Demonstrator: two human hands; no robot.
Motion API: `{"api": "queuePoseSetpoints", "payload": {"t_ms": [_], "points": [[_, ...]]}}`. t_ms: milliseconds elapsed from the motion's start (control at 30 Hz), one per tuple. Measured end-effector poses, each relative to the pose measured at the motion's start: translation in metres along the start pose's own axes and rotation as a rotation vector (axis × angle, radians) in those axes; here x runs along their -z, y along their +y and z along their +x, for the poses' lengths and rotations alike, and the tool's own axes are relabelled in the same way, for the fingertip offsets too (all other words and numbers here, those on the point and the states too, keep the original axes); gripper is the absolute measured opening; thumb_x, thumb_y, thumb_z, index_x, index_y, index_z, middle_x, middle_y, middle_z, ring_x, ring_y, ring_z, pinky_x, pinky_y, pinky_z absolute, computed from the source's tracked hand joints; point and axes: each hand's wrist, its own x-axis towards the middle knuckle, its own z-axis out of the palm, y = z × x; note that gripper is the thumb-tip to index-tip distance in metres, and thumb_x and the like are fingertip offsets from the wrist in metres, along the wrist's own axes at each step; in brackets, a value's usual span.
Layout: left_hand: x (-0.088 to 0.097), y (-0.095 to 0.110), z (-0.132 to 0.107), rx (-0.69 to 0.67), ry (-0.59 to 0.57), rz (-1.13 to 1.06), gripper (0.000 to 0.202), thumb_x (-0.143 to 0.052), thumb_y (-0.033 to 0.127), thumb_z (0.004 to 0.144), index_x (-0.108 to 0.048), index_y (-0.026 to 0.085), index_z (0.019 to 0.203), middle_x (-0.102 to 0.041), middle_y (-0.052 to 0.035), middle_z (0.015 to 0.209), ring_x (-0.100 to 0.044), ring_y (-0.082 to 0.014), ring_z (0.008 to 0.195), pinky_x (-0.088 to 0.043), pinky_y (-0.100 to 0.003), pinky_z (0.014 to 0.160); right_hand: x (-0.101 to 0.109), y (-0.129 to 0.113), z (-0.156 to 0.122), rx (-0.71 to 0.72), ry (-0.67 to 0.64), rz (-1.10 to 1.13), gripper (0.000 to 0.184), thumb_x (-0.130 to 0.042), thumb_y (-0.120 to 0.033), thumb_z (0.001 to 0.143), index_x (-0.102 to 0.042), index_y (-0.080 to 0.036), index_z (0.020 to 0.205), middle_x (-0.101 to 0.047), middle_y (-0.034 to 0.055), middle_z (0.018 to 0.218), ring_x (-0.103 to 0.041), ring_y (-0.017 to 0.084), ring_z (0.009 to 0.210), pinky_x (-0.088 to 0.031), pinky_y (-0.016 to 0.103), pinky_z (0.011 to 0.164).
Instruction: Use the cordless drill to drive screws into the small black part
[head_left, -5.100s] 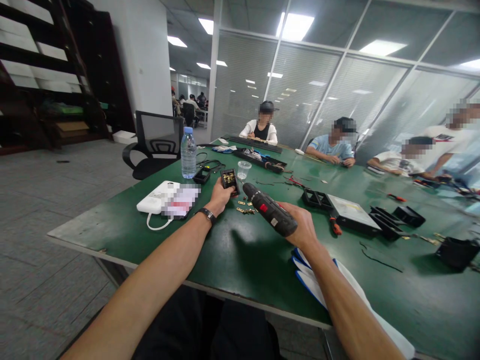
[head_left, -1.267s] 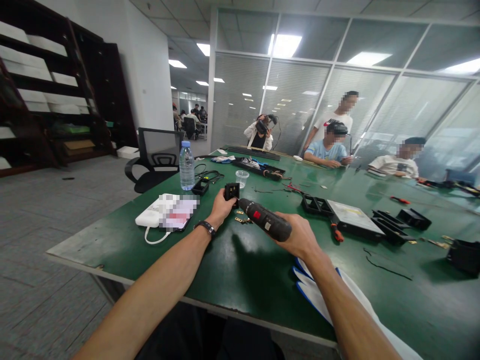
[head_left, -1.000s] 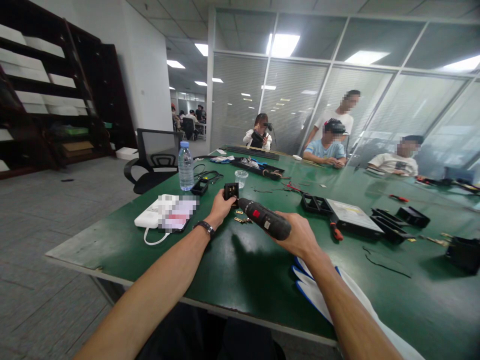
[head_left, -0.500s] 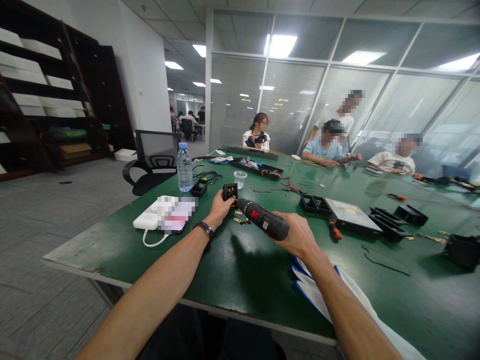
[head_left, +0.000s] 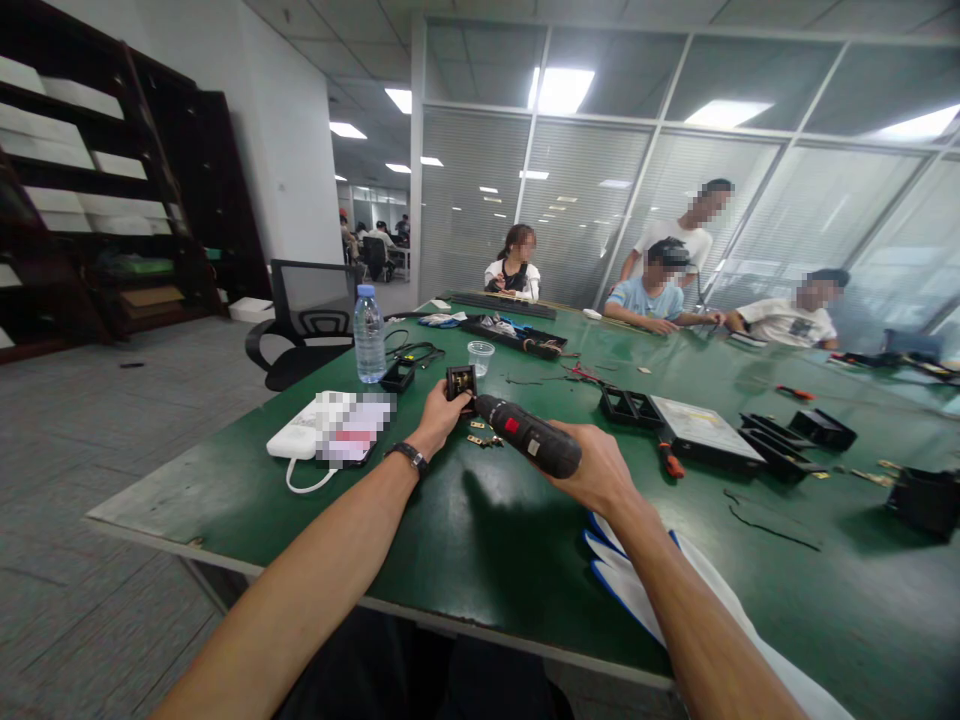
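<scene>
My left hand (head_left: 441, 416) grips a small black plastic housing (head_left: 460, 380) with brass-coloured parts inside, held just above the green table (head_left: 420, 530). In my right hand (head_left: 598, 466) is a black cordless drill (head_left: 529, 434) with a red mark on its body. The drill's front end points left at the lower right of the housing; whether the bit touches it is too small to tell. Below the two, several small brass pieces (head_left: 480, 438) lie on the table. A clear plastic cup (head_left: 480, 358) stands just behind the housing.
On the left are a water bottle (head_left: 369, 336), a white power bank (head_left: 300, 428) and a phone (head_left: 361, 430). White gloves (head_left: 630, 580) lie under my right forearm. To the right are a flat metal box (head_left: 705, 432), a screwdriver (head_left: 670, 462) and black housings (head_left: 823, 428). People sit across the table.
My hands, the housing and the drill stay almost in place. Across the table, one person has lowered the dark object they held up, and the person at far right has shifted their arms.
</scene>
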Motion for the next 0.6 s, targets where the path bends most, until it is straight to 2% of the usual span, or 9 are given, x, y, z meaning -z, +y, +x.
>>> {"api": "queuePoseSetpoints", "payload": {"t_ms": [233,600], "points": [[0.0008,0.0013,-0.0002,0.01,0.01,0.008,0.036,-0.073,0.022,0.074,-0.059,0.014,0.107,-0.069,-0.0115,0.107,-0.066,-0.0198,0.092,-0.055,-0.036,0.084,0.0002,-0.0005,0.0002,-0.025,-0.025,0.021,0.043,-0.065,-0.035,0.073,-0.071,-0.029,0.115,-0.075,0.0034,0.086,-0.067,0.02,0.075,-0.039,0.025,0.062],[-0.0001,0.0037,-0.0021,-0.001,0.006,0.024,0.035,-0.072,0.02,0.075,-0.06,0.014,0.107,-0.069,-0.0109,0.107,-0.067,-0.0196,0.092,-0.054,-0.037,0.086,-0.0003,-0.0002,0.0004,-0.028,-0.009,0.034,0.038,-0.065,-0.033,0.073,-0.072,-0.029,0.11,-0.073,0.0021,0.08,-0.067,0.02,0.072,-0.04,0.025,0.061]]}}
